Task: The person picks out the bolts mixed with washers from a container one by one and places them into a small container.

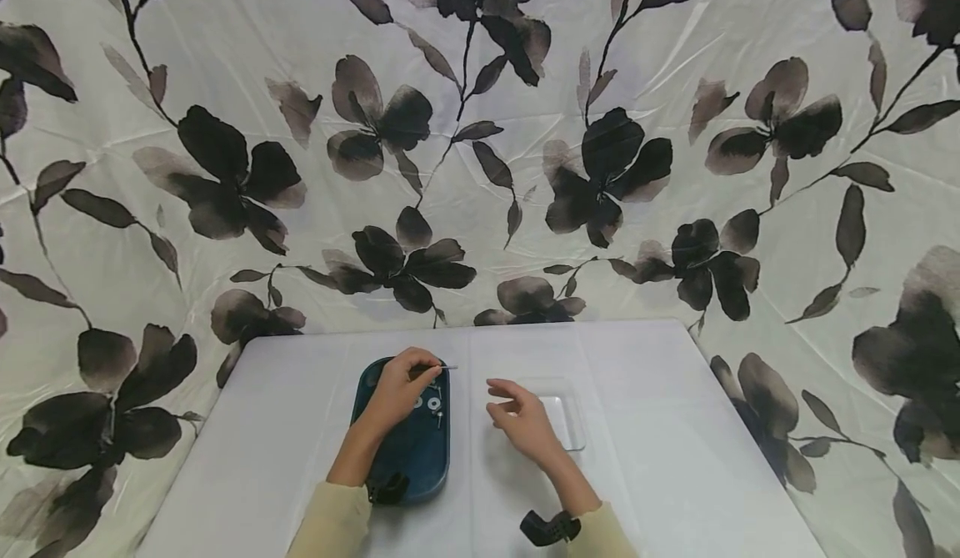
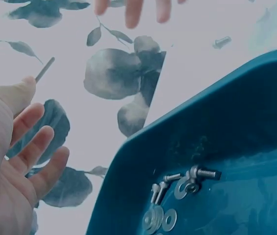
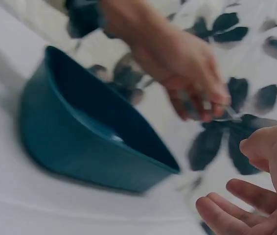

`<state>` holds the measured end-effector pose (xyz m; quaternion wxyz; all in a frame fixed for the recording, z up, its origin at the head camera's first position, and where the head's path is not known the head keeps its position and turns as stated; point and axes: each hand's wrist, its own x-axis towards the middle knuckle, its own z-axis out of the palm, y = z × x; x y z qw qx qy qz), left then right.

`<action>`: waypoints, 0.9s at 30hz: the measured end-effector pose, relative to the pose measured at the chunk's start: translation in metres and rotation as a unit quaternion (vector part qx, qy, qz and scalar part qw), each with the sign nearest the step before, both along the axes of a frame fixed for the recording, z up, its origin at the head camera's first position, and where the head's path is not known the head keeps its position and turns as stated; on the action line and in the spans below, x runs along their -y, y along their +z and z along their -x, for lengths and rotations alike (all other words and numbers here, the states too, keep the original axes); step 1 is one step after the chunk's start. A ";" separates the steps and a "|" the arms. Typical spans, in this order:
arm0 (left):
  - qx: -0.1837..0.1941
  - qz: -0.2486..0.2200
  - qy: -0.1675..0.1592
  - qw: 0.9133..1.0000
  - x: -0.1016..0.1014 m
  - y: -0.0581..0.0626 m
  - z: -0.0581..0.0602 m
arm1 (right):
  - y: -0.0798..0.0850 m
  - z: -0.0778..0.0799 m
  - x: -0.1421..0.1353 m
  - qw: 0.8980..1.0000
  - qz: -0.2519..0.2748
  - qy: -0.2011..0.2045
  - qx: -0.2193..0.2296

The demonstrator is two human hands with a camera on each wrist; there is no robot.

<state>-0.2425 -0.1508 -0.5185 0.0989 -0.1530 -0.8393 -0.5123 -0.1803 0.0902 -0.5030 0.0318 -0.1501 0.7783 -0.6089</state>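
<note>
Over the far end of a deep teal tray [image 1: 408,458], my left hand [image 1: 401,387] pinches a thin grey metal rod [image 2: 45,69] between thumb and index finger. The rod's near end is hidden in the grip; its free end points toward the right hand. Below, on the tray floor, lie several bolts [image 2: 207,173] and flat washers [image 2: 169,220]. My right hand [image 1: 525,424] hovers to the right of the tray with fingers loosely bent and nothing between them. It overlaps a shallow white tray [image 1: 576,433] in the head view.
A white table [image 1: 660,475] carries both trays. A single bolt [image 2: 221,42] lies beyond the teal tray's rim in the left wrist view. Floral cloth [image 1: 480,174] hangs behind the table. A dark wrist strap [image 1: 551,529] sits at the right sleeve.
</note>
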 end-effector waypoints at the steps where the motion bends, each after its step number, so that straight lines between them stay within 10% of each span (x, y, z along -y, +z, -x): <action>1: -0.002 0.000 -0.002 1.000 -0.001 0.000 0.000 | 0.005 0.001 -0.006 1.000 -0.004 -0.006 -0.005; 6: -0.005 0.003 -0.009 1.000 -0.005 -0.001 0.001 | 0.012 0.005 -0.036 0.999 -0.020 -0.035 -0.012; 18: 0.002 0.023 -0.002 1.000 -0.010 -0.007 -0.001 | -0.040 0.027 -0.092 0.979 -0.079 -0.187 0.011; 27: -0.004 -0.007 -0.012 1.000 -0.021 -0.017 -0.004 | -0.077 0.031 -0.113 0.973 -0.071 -0.206 0.081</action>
